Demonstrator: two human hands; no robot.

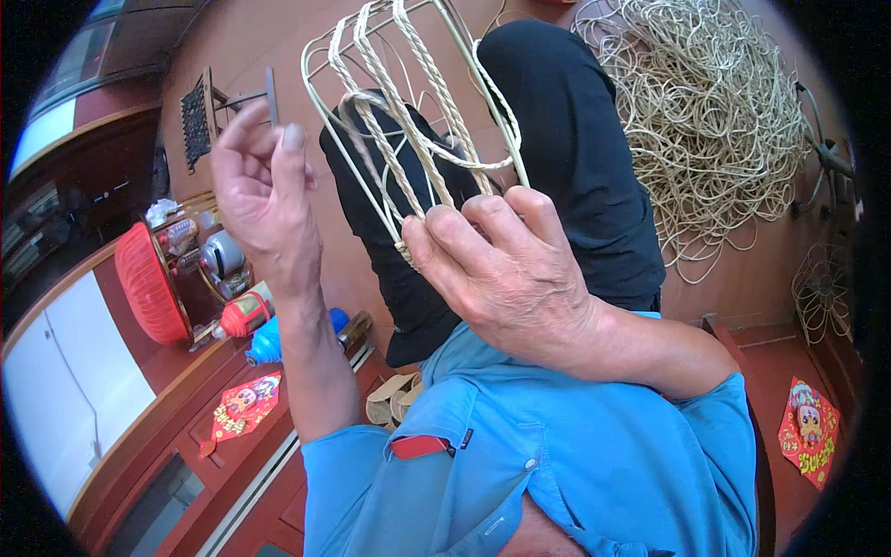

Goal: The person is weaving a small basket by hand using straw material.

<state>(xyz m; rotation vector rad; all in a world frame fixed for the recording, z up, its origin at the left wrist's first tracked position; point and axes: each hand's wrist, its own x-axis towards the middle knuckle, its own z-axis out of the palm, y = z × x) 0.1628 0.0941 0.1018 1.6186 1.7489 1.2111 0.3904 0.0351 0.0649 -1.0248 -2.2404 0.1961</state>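
A long, pale wire frame (320, 97) with rounded corners stands over my knees, strung lengthwise with several twisted straw-coloured cords (429, 63). My right hand (506, 278) grips the frame's near end, its fingers bent over the edge and the cord ends there. A looser strand (506, 116) loops across the frame and round its right side. Left of the frame, my left hand (264, 186) is raised with the thumb up and the fingers loosely curled. I see nothing held in it, and it is apart from the frame.
A large heap of loose pale cord (705, 121) covers the floor at the right. To the left are a small stool (209, 116), a red plastic basket (148, 283), a red flask (243, 314) and a blue flask (266, 343). My dark-trousered legs (571, 158) are under the frame.
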